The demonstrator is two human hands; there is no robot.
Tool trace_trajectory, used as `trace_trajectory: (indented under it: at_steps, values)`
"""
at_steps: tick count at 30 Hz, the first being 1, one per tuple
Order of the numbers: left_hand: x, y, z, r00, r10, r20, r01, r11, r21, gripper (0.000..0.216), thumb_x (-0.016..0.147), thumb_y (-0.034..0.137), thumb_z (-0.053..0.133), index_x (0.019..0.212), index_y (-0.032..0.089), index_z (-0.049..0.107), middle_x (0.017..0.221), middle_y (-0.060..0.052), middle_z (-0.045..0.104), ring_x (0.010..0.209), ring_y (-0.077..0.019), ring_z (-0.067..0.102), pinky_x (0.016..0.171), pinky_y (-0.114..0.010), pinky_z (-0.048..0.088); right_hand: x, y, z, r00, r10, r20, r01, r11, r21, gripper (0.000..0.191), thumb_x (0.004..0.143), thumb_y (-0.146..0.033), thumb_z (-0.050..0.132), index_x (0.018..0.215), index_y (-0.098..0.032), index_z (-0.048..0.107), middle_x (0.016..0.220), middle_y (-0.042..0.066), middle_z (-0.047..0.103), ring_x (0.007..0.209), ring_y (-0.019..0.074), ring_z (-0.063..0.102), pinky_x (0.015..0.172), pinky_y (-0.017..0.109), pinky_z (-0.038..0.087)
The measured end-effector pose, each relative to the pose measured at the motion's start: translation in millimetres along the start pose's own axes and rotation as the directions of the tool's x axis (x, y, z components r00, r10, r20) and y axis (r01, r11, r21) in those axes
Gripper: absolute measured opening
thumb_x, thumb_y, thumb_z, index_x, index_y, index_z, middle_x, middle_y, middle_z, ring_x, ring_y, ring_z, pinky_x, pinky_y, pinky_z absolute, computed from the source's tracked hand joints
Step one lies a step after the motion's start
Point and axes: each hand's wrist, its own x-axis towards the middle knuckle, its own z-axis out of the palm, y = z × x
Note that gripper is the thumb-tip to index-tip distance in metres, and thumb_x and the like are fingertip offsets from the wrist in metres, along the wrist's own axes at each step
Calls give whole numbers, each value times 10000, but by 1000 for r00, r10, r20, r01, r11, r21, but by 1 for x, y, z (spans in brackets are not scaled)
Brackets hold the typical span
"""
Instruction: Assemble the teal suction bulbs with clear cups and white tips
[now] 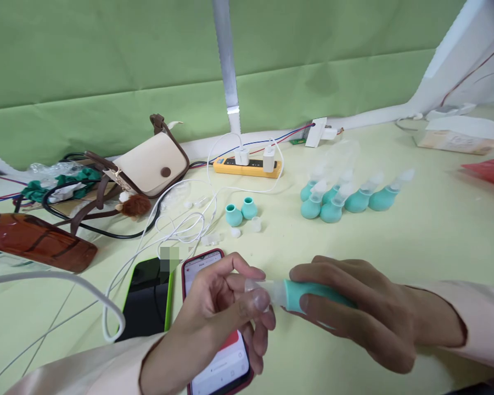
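The teal, rubbery-looking squeeze bulb (313, 292) was at the frame's lower right of centre, gripped in the right hand (362, 310); the left hand (226, 307) pinched its translucent, tapered plastic nozzle (277, 293). Keeping both parts in line, squeezing lightly, seemed best.

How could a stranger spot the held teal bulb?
At the near side of the pale table, find the left hand and right hand. Between them, the teal bulb points its translucent nozzle leftward. The other bulbs stand farther back; only this one is held.
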Motion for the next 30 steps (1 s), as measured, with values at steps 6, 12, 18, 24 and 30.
trace_trajectory:
  at_steps: [6, 12, 18, 24, 30]
  values:
    - [2, 0, 3, 992, 101, -73, -92, 989, 114, 187, 723, 224, 634, 741, 173, 455, 533, 28, 564, 385, -72, 512, 375, -171, 439, 2, -1, 1, 995, 78, 61, -80, 996, 26, 254, 786, -101, 474, 1031, -107, 407, 775, 89, 554, 682, 177, 562, 420, 244, 429]
    - [-6, -3, 6, 966, 210, -150, -165, 949, 269, 164, 697, 197, 644, 714, 184, 482, 475, 30, 558, 373, -70, 494, 395, -165, 400, 9, -3, -4, 972, 205, 116, -224, 954, 197, 214, 854, -224, 455, 1038, -154, 371, 809, 55, 562, 709, 126, 565, 524, 208, 488]
    - [-8, -2, 3, 875, 467, -124, -344, 782, 519, 156, 621, 138, 685, 716, 226, 598, 556, 25, 612, 450, -101, 545, 479, -204, 432, 7, -5, -3, 946, 281, 159, -320, 880, 351, 278, 839, -221, 475, 1078, -177, 339, 832, 46, 526, 716, 124, 540, 567, 214, 473]
    - [-9, 6, -6, 844, 507, 175, -424, 432, 796, 170, 671, 113, 654, 754, 261, 659, 698, -23, 685, 610, -175, 621, 586, -249, 465, 5, -5, 1, 882, 390, 264, -471, 741, 478, 403, 776, -230, 572, 1088, -224, 318, 875, 9, 517, 753, 104, 528, 637, 200, 449]
    - [-12, 2, -11, 797, 495, 346, -528, 293, 797, 214, 724, 67, 578, 838, 238, 640, 672, -58, 644, 572, -160, 588, 499, -214, 429, 7, -8, 1, 814, 480, 327, -575, 582, 575, 474, 722, -250, 638, 1084, -263, 331, 883, -18, 503, 700, 86, 519, 619, 185, 455]
